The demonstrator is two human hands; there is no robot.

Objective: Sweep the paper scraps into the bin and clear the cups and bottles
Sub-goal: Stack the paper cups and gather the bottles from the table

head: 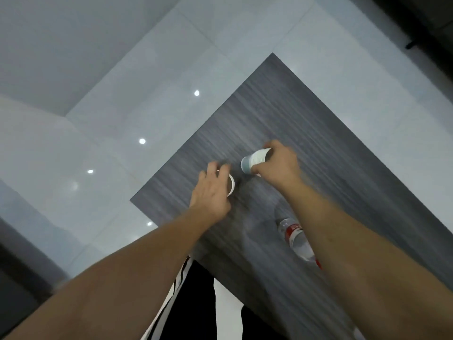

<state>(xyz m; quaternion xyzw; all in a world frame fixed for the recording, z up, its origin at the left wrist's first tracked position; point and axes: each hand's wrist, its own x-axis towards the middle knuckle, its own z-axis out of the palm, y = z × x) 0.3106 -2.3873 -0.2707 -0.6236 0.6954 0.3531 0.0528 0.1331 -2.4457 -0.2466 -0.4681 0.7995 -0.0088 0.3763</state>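
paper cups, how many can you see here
2. One paper cup is tilted on its side in the right hand, above the grey table. The other cup is under the left hand, only its rim showing. The arms could hide more.

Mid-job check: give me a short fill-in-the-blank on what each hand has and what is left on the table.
1. The right hand grips a white ribbed paper cup tipped on its ____.
2. The left hand covers a second white paper cup standing on the grey wood-grain ____.
3. A clear plastic bottle with a ____ label lies on that table, partly under the right forearm.

Missing words: side; table; red
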